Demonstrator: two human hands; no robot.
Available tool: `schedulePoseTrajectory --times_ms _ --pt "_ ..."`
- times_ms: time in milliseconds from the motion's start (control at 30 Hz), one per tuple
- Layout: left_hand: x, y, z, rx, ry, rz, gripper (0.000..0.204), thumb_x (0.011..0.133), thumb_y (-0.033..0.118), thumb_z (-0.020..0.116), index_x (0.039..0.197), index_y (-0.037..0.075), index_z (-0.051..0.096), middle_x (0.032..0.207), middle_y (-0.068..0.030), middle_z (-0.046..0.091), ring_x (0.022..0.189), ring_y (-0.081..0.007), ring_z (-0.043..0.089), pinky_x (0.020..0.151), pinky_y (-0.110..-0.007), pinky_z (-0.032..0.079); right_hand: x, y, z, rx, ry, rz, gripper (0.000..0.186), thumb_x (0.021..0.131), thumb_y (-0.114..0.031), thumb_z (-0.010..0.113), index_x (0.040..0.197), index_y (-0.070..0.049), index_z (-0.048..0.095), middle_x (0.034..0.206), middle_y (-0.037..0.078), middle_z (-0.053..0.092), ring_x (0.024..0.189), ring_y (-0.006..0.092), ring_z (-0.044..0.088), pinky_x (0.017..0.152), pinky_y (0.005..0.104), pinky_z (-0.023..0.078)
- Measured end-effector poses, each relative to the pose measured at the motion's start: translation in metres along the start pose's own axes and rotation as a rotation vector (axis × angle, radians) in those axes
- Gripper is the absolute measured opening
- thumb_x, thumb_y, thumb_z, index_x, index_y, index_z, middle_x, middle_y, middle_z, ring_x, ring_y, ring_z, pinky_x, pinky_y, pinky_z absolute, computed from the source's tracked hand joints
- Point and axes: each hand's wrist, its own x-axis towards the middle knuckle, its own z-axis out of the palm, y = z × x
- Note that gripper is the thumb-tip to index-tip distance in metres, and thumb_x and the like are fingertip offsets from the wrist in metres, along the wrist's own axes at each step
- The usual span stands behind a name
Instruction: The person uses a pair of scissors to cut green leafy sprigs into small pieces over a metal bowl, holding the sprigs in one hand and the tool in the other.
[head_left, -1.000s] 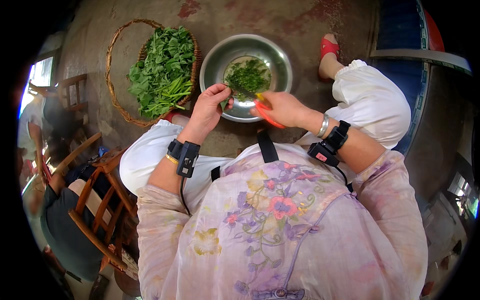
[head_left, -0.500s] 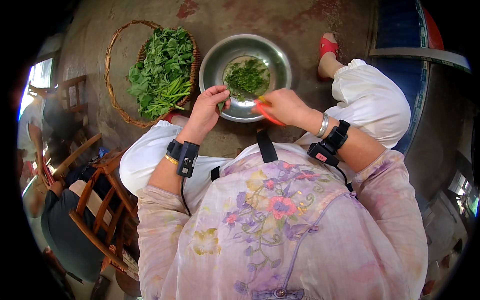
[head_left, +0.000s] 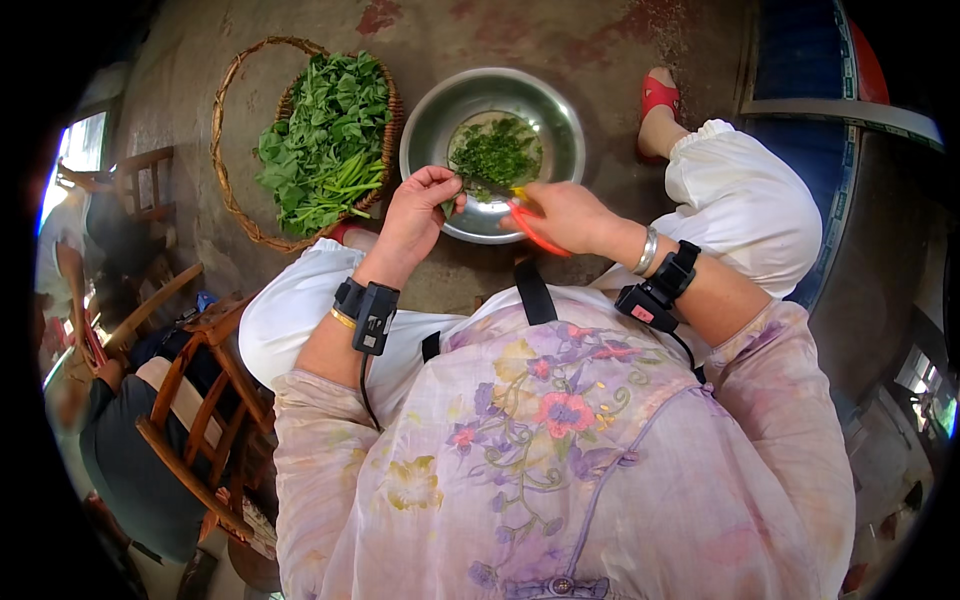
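Observation:
A round metal bowl (head_left: 430,125) stands on the floor in front of me with chopped green leaves (head_left: 495,155) lying in it. My left hand (head_left: 420,215) hovers over the bowl's near rim, pinching a small green stem (head_left: 450,205). Just to its right, my right hand (head_left: 565,215) grips red-handled scissors (head_left: 530,228) whose blades point toward the stem. Both wrists wear black strapped devices. A woven basket (head_left: 235,190) heaped with whole leafy greens (head_left: 325,140) sits left of the bowl.
My right foot in a red slipper (head_left: 655,95) rests right of the bowl. A wooden chair (head_left: 205,400) stands at my left, and another person (head_left: 120,440) sits beyond it. A blue surface (head_left: 800,60) lies at the upper right.
The bunch of greens my left hand held over the bowl has shrunk to a short stem, and more cut leaves lie in the bowl. Both hands stay over the near rim.

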Motion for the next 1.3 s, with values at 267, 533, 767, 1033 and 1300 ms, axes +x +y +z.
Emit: schedulePoseTrajectory --times_ms 267,533,767,1033,1300 --pt "-0.002 0.003 0.006 0.017 0.01 -0.025 0.015 0.085 0.001 0.06 0.098 0.003 0.054 0.083 -0.0052 0.059 0.075 -0.0151 0.058 0.073 -0.027 0.048 0.0 0.0 -0.005 -0.007 0.019 -0.013 0.064 0.081 -0.061 0.056 0.07 0.002 0.061 0.069 0.022 0.061 0.069 0.0379 0.062 0.064 0.0437 0.048" --pt "0.001 -0.001 0.001 0.154 0.087 0.025 0.018 0.087 0.005 0.06 0.104 0.002 0.055 0.089 -0.0058 0.062 0.076 -0.0131 0.059 0.071 -0.027 0.049 0.002 0.008 -0.001 -0.018 0.069 -0.028 0.063 0.081 -0.06 0.056 0.064 0.001 0.061 0.066 0.021 0.06 0.067 0.0378 0.061 0.064 0.0437 0.048" --pt "-0.002 0.004 0.002 0.01 0.101 -0.041 0.012 0.088 0.008 0.061 0.099 0.006 0.059 0.087 -0.0029 0.062 0.073 -0.0123 0.058 0.07 -0.028 0.049 0.001 0.004 0.003 0.108 0.073 0.009 0.062 0.081 -0.061 0.055 0.08 0.001 0.062 0.075 0.022 0.063 0.075 0.038 0.062 0.069 0.0431 0.048" --pt "-0.003 0.002 0.003 -0.027 0.004 -0.095 0.009 0.087 0.009 0.062 0.095 0.008 0.059 0.083 -0.001 0.06 0.071 -0.0116 0.056 0.069 -0.027 0.048 0.0 -0.003 -0.006 0.041 0.003 -0.017 0.063 0.081 -0.061 0.056 0.078 0.002 0.061 0.074 0.023 0.062 0.075 0.0377 0.062 0.069 0.0436 0.048" --pt "-0.001 0.002 0.002 0.004 0.041 -0.07 0.009 0.087 0.008 0.062 0.095 0.007 0.057 0.083 -0.0015 0.059 0.069 -0.0113 0.055 0.068 -0.026 0.048 0.0 0.002 -0.002 0.005 -0.006 0.041 0.064 0.081 -0.061 0.055 0.071 0.002 0.061 0.073 0.023 0.061 0.074 0.0375 0.062 0.068 0.0444 0.048"
